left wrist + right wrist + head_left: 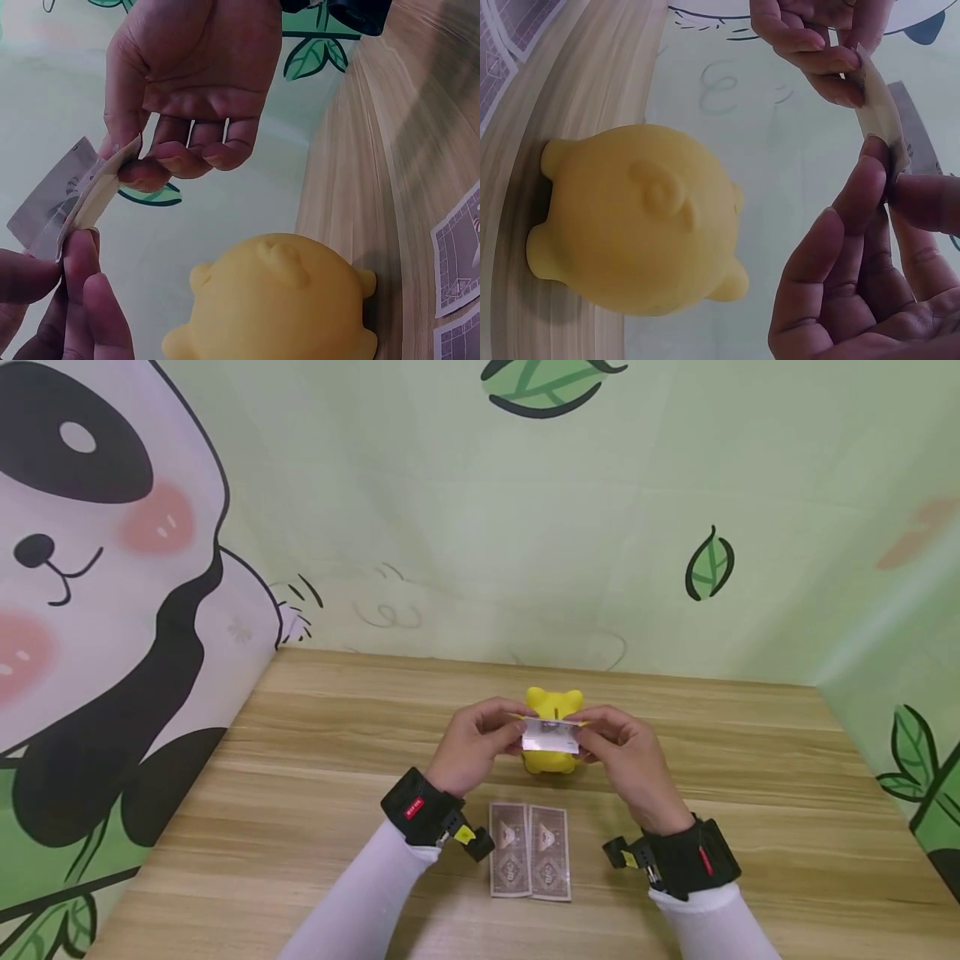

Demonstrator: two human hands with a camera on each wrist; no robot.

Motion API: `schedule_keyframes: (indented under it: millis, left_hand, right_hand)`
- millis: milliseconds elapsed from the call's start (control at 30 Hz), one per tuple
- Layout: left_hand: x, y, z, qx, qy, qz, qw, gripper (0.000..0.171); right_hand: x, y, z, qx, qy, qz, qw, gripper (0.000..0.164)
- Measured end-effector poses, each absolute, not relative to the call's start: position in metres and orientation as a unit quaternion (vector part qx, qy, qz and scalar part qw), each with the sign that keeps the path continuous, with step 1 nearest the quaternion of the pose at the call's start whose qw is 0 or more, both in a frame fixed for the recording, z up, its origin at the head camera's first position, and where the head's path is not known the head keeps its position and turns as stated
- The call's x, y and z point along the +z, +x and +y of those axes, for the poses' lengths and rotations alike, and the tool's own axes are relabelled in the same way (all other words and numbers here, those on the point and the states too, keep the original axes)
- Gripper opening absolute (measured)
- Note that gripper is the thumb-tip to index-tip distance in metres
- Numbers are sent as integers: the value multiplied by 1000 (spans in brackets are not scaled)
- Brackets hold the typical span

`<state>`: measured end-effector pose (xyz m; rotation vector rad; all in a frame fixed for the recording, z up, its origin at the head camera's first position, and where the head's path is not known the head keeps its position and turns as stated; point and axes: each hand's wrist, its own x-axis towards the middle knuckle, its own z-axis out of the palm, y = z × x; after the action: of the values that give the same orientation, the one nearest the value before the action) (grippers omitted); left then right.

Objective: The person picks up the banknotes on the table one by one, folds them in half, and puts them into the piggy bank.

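Both hands hold one small folded banknote (551,737) stretched between them. My left hand (467,750) pinches its left end between thumb and fingers, and my right hand (636,762) pinches the right end. In the left wrist view the note (96,196) shows a crease, with one part folded over. Just beyond and below it stands a yellow piggy bank (550,763), upright on the table with a dark slot in its top. From the right wrist camera, the piggy bank's (641,225) curly tail faces me.
Two brownish printed notes (509,850) lie side by side on the wooden table (360,735), nearer to me than the piggy bank. Behind the table hangs a pale green backdrop (420,510) with leaves, and a panda is drawn on the left side.
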<state>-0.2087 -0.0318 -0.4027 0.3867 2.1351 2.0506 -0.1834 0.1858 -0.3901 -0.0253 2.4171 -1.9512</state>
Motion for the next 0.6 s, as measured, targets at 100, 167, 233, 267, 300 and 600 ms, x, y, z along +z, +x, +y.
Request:
schedule_keyframes:
  millis: [100, 167, 233, 267, 300, 600]
  left_hand:
    - [-402, -208, -31, 689, 122, 710, 78, 19]
    - [-402, -208, -31, 687, 116, 713, 78, 19]
    - [-403, -208, -30, 685, 114, 715, 79, 19]
    - [-403, -208, -30, 684, 112, 717, 79, 19]
    - [-403, -208, -30, 682, 111, 718, 79, 20]
    - [-405, -209, -29, 666, 116, 734, 70, 16]
  right_hand:
    - [-390, -183, 185, -627, -7, 779, 20, 23]
    - [-389, -183, 186, -626, -3, 780, 23, 24]
    - [-389, -183, 186, -622, 2, 783, 25, 25]
    - [-389, -182, 186, -619, 5, 785, 26, 25]
    - [-388, -182, 186, -617, 8, 786, 26, 26]
    - [-390, -183, 186, -622, -7, 782, 28, 29]
